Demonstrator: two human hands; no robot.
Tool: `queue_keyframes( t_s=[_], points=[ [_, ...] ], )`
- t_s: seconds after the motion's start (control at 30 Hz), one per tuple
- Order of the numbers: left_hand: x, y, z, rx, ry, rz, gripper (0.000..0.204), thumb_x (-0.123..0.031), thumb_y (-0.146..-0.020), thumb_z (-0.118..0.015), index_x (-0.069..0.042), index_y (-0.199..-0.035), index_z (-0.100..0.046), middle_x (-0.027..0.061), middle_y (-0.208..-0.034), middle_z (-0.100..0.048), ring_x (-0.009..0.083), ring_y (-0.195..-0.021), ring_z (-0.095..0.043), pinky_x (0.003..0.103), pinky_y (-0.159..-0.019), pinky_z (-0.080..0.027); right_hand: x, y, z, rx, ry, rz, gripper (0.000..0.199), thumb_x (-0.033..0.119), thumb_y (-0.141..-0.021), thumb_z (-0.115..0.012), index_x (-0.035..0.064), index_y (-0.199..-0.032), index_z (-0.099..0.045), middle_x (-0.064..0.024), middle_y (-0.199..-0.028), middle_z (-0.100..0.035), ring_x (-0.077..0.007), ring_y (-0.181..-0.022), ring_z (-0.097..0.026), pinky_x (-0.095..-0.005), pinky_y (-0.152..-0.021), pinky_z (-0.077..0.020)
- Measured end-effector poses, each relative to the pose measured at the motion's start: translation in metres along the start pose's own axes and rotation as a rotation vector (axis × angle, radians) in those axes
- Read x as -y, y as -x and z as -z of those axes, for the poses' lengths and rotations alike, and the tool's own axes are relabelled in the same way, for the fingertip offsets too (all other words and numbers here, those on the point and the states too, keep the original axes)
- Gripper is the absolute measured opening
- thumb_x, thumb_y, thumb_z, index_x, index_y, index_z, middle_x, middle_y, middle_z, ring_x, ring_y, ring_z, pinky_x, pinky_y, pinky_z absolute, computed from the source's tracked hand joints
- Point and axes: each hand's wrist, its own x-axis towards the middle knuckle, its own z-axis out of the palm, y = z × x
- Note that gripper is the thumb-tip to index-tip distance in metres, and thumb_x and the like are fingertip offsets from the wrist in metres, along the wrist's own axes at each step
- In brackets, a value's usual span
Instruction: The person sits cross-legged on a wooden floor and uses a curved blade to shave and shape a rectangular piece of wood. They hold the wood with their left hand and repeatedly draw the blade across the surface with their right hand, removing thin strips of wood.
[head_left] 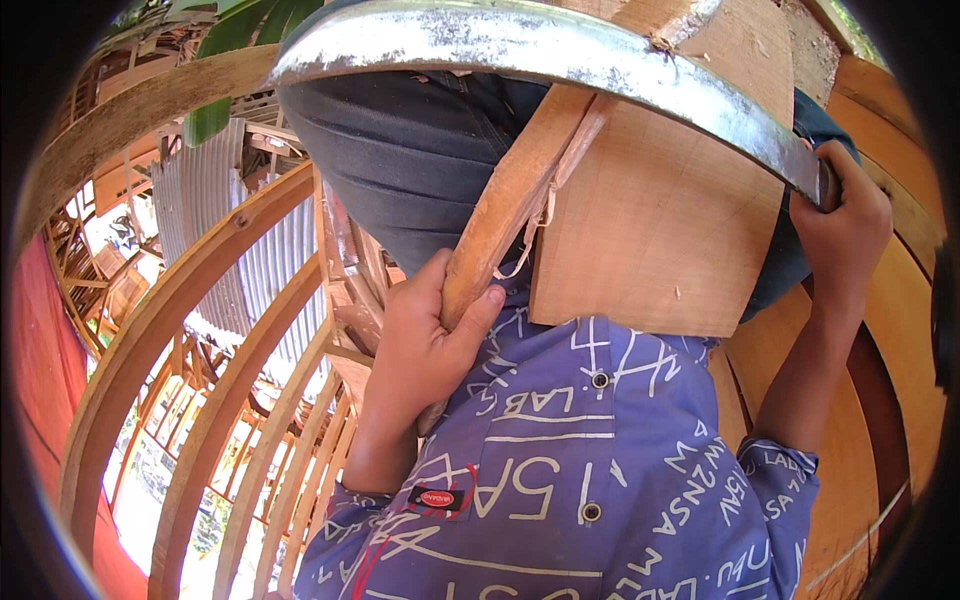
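Note:
My left hand (425, 335) is closed round the near end of a narrow wooden piece (520, 195), which slants away from me. Thin curled shavings hang from its right edge. A long, shiny metal blade (520, 42) crosses over the far part of this piece and looks bowed in this view. My right hand (845, 215) grips the blade's right end, thumb and fingers bent round it; whether a handle is there is hidden. Below the blade, a flat wooden board (650, 230) rests against my lap, its near edge at my shirt.
Dark trousers (390, 160) cover my bent legs. To the left stand several curved-looking wooden slats (210, 290), with grey corrugated metal sheeting (205, 190) beyond. Orange-brown planks (830, 430) lie at the right. Green leaves (225, 60) hang at upper left.

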Motion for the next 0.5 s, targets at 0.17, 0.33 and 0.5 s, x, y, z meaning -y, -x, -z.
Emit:
queue_keyframes(
  t_s=[0.17, 0.33, 0.5],
  points=[
    [-0.001, -0.016, -0.003, -0.079, -0.017, -0.056, 0.026, -0.021, -0.083, -0.065, 0.003, -0.086, -0.056, 0.0093, -0.061, -0.053, 0.0129, -0.057, -0.049, 0.029, -0.053, -0.04, 0.013, -0.002, 0.001, -0.038, -0.023, 0.078, 0.023, 0.014, -0.061, -0.071, 0.0105, -0.083, -0.063, -0.009, -0.067, -0.059, -0.0286, -0.062, -0.058, -0.0334, -0.056, -0.045],
    [-0.021, -0.024, -0.015, -0.056, -0.033, -0.114, 0.025, -0.019, -0.083, -0.066, 0.003, -0.085, -0.055, 0.0091, -0.062, -0.053, 0.0121, -0.058, -0.046, 0.029, -0.054, -0.04, 0.035, 0.0, 0.006, 0.028, -0.117, 0.143, 0.024, 0.013, -0.058, -0.071, 0.0098, -0.08, -0.061, -0.009, -0.065, -0.057, -0.03, -0.06, -0.056, -0.0348, -0.055, -0.0438],
    [-0.024, -0.015, -0.002, -0.014, -0.01, -0.026, 0.025, -0.019, -0.082, -0.066, 0.004, -0.088, -0.056, 0.0124, -0.066, -0.057, 0.0144, -0.06, -0.053, 0.03, -0.056, -0.042, 0.019, -0.004, 0.0, -0.017, -0.081, 0.119, 0.023, 0.01, -0.055, -0.069, 0.009, -0.076, -0.06, -0.0107, -0.063, -0.056, -0.031, -0.058, -0.054, -0.0349, -0.053, -0.0424]
  ],
)
